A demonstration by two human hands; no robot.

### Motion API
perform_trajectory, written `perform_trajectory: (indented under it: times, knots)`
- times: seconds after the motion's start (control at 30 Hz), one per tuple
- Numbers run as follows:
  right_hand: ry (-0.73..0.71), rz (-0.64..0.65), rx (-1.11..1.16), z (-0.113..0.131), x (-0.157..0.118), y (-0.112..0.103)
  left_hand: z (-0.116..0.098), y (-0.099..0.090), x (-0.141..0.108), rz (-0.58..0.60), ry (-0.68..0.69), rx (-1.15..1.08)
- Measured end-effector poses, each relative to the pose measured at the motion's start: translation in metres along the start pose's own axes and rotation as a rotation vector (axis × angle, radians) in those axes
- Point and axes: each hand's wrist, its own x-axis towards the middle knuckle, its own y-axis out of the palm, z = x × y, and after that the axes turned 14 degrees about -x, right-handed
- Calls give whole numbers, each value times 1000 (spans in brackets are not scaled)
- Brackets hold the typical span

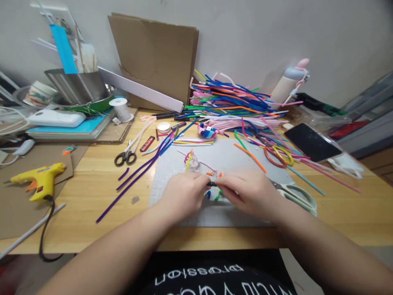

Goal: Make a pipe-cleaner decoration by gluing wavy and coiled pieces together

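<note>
Close together over the grey cutting mat (pixel 184 215), my left hand (pixel 186 192) and my right hand (pixel 250 191) are both closed in a pinch. A short dark piece (pixel 212 184), apparently pipe cleaner, spans the gap between their fingertips. Just below it, blue and green fuzzy bits (pixel 218 195) show, partly hidden by my fingers. Orange bits (pixel 218 174) stick up above my fingertips. Behind my left hand lies a twisted pink, yellow and white pipe-cleaner piece (pixel 191 160), with a thin stem reaching toward the fingers. My right hand is slightly blurred.
A heap of coloured pipe cleaners (pixel 233 100) lies at the back. Pale-green scissors (pixel 299 196) rest beside my right forearm, with red-and-yellow-handled scissors (pixel 278 156) beyond. Black scissors (pixel 125 157), purple pipe cleaners (pixel 138 174) and a yellow glue gun (pixel 41 180) are left; a phone (pixel 313 141) is right.
</note>
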Motion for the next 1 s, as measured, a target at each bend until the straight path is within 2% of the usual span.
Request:
perform_trajectory:
  times: [0.1, 0.17, 0.27, 0.37, 0.47, 0.53, 0.63, 0.73, 0.83, 0.93, 1.0]
  knots:
    - [165, 155, 308, -10, 2, 0, -1, -1, -1, 63, 72, 42]
    - [278, 265, 543, -16, 5, 1, -2, -2, -1, 76, 96, -18]
    - [396, 326, 859, -21, 7, 4, -4, -4, -1, 36, 57, -278]
    - [474, 289, 988, -19, 8, 8, -7, -5, 2, -61, -73, -621]
    - [502, 199, 861, -11, 8, 13, -7, -5, 5, -159, -229, -898]
    - [447, 116, 690, -6, 7, 15, -4, -4, 8, -226, -313, -999]
    - [311, 34, 431, 1, 5, 18, 2, -4, 11, -326, -381, -1064]
    - [193, -3, 230, 6, 2, 18, 7, -2, 13, -377, -403, -1055]
    - [79, -51, 48, 12, 1, 16, 7, 0, 10, -381, -375, -865]
    - [2, -107, -78, 14, 1, 11, 6, 1, 6, -327, -250, -477]
    - [-5, -125, -107, 12, 0, 8, 5, 0, 3, -240, -173, -225]
